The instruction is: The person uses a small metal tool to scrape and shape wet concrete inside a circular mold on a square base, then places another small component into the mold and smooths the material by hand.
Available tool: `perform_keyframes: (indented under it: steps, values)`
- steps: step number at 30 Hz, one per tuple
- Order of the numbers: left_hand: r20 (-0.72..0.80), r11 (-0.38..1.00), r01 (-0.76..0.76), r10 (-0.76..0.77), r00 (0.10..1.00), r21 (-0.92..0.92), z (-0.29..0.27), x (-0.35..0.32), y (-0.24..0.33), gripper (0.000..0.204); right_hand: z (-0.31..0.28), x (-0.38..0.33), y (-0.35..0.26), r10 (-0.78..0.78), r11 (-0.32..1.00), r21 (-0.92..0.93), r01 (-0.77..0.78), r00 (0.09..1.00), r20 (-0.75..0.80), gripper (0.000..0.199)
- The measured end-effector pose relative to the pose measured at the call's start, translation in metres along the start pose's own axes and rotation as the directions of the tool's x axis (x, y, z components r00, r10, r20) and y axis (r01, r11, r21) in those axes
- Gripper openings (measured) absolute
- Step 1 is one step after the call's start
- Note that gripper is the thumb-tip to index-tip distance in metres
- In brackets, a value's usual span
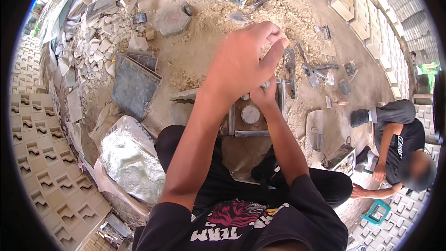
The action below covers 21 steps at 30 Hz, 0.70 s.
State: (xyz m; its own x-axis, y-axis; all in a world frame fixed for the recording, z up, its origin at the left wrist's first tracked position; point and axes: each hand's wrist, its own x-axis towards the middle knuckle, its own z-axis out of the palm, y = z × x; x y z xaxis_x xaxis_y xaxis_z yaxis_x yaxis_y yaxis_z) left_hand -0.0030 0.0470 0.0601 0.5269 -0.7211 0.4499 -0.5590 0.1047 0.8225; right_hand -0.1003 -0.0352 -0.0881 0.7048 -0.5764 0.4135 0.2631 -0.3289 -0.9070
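Observation:
My left hand [248, 58] is raised in front of me, over a square mould frame [251, 133]. Its fingers are curled and the thumb tip comes up close to them; a pale trace shows at the fingertips, too small to name. Lower down, my right hand [264, 95] is over the frame's far part, with its fingers mostly hidden behind the left hand. A small shiny bit shows beside it, and I cannot make out whether it is gripped. Inside the frame are a pale round disc [250, 115] and a grey-brown surface.
Metal tools [313, 72] lie right of the frame, and a trowel [239, 17] lies in sandy material beyond. Dark square plates [134, 86], rubble [100, 42] and a white sack [130, 158] are at left. Another person [395, 144] sits at right. Patterned blocks [46, 158] line the left.

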Motion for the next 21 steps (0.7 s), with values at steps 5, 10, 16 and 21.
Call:
perform_keyframes:
  steps: [5, 10, 16, 21]
  values:
    - [-0.03, 0.997, 0.069, -0.07, 0.997, -0.02, 0.003, 0.003, 0.002, 0.032, -0.007, -0.012, 0.018, 0.075, 0.997, -0.012, -0.075, 0.997, 0.03, 0.011]
    - [0.007, 1.0, -0.002, 0.002, 1.0, 0.005, 0.007, 0.002, 0.0, 0.03, -0.005, 0.003, -0.006, -0.057, 0.998, 0.029, 0.056, 0.998, 0.018, 0.012]
    - [0.038, 0.999, 0.031, -0.031, 0.999, 0.014, 0.002, 0.002, 0.006, 0.028, -0.007, 0.0, 0.0, 0.042, 0.994, 0.1, -0.046, 0.998, 0.044, 0.012]
    - [-0.068, 0.999, 0.009, -0.012, 0.998, -0.048, 0.007, 0.005, -0.001, 0.027, -0.015, -0.011, 0.03, 0.136, 0.989, 0.041, -0.142, 0.982, 0.129, 0.013]
